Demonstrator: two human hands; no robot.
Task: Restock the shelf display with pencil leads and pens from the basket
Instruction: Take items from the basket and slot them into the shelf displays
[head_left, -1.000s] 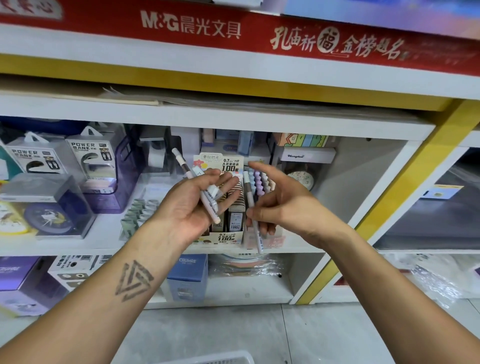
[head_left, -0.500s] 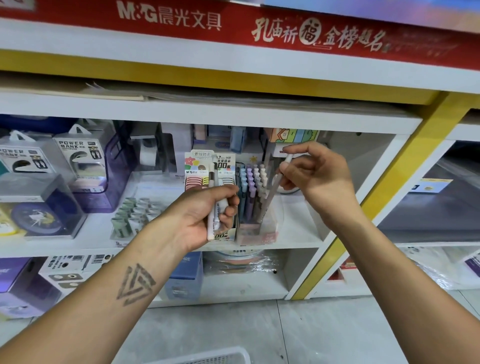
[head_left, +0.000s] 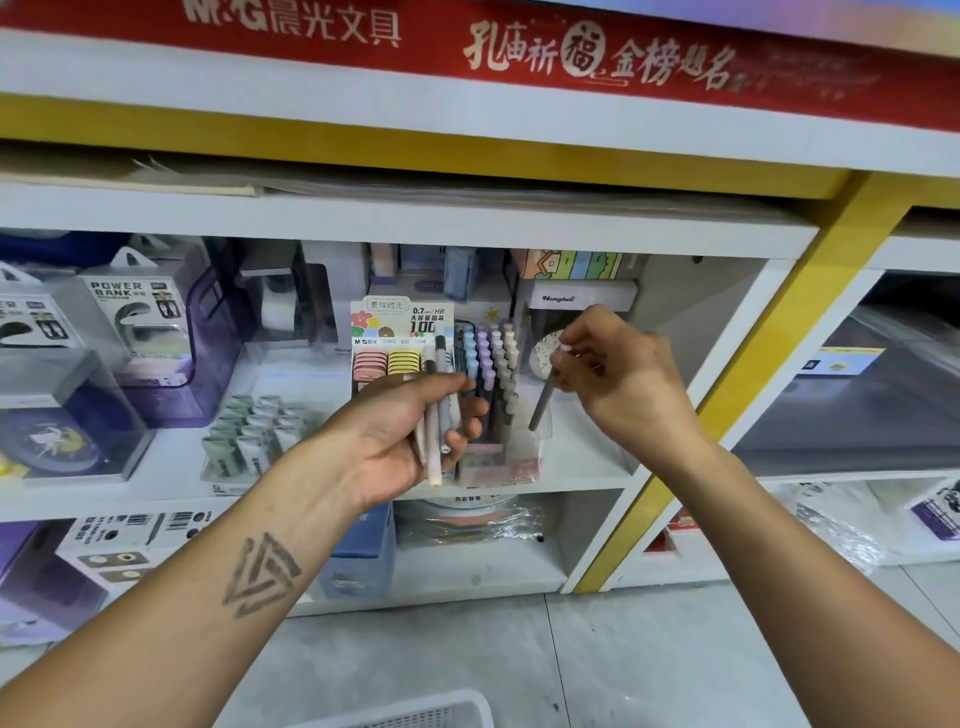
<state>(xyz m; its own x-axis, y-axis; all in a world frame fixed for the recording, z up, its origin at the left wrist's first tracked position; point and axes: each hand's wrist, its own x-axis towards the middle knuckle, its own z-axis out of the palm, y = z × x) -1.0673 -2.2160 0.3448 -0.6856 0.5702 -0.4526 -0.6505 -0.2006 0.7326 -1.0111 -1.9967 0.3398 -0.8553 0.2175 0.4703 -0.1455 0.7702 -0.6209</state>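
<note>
While the power bank boxes (head_left: 130, 312) and the tray of green erasers (head_left: 254, 431) sit untouched on the left of the shelf (head_left: 587, 462), your left hand (head_left: 400, 441) is curled round a small bundle of pens (head_left: 439, 410), held upright in front of the pencil lead display (head_left: 402, 338), which already looks stocked with its pink and yellow cases. Just to the right, the clear pen holder (head_left: 493, 384) stands nearly full of pastel-capped pens, with room seemingly left at its right edge. Your right hand (head_left: 618, 374) pinches a single grey pen (head_left: 543, 402) by its upper end, tip slanted down just above that side of the holder. Judging by this, you're well into restocking: this pen goes in next, then the handful, then whatever remains in the white basket (head_left: 415, 712) by your feet, whose contents you cannot see.
</note>
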